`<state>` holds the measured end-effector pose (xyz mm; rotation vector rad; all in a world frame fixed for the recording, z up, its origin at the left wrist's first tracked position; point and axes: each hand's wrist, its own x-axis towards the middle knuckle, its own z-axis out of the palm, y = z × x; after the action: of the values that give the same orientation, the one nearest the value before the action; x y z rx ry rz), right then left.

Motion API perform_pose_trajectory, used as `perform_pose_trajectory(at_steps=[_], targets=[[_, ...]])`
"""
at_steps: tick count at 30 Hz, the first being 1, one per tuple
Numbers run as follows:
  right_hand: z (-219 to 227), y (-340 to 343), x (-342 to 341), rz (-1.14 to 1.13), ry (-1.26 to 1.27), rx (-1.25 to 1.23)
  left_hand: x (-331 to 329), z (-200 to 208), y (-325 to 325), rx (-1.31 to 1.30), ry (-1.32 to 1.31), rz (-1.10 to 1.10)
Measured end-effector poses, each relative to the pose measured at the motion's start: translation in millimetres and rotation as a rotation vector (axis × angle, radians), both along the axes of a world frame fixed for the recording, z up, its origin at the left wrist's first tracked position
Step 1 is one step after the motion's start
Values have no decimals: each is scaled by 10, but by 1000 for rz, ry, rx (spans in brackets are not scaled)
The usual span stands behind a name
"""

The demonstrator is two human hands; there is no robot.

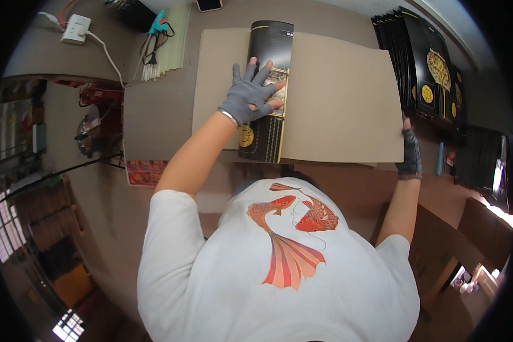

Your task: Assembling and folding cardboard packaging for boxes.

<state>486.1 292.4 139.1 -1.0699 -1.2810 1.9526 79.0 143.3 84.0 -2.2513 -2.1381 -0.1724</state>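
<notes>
A long black printed card (pixel 271 47) with gold medallions and edging lies across a large brown cardboard sheet (pixel 342 105) on the table. My left hand (pixel 248 100), in a grey fingerless glove, rests on the card with its fingers spread. Beside the cardboard's right edge is my right hand (pixel 411 154), in a dark fingerless glove. One fingertip shows at that edge; its other fingers are hard to make out, so whether it grips the sheet is unclear.
Upright black-and-gold cartons (pixel 433 74) stand packed together at the far right. At the far left are a teal glue gun (pixel 159 23), several translucent glue sticks (pixel 174 48) and a white power adapter (pixel 76 29) with cords. A red printed sheet (pixel 145 172) hangs at the near left edge.
</notes>
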Motion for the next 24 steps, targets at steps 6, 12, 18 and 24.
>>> perform_pose_trajectory(at_steps=[6,12,18,24], targets=[[-328,36,-462,-213,147,-205,172,-520,124,-278,39,23],[-1408,330,-379,-137,401,258,185,-192,285,-432,93,-116],[-713,-281,-1400,94,-601,1320,151,-268,210,-518,126,-58],[-767,-602,-1924,473,-1246,1335,181,-284,200,-511,147,-46]])
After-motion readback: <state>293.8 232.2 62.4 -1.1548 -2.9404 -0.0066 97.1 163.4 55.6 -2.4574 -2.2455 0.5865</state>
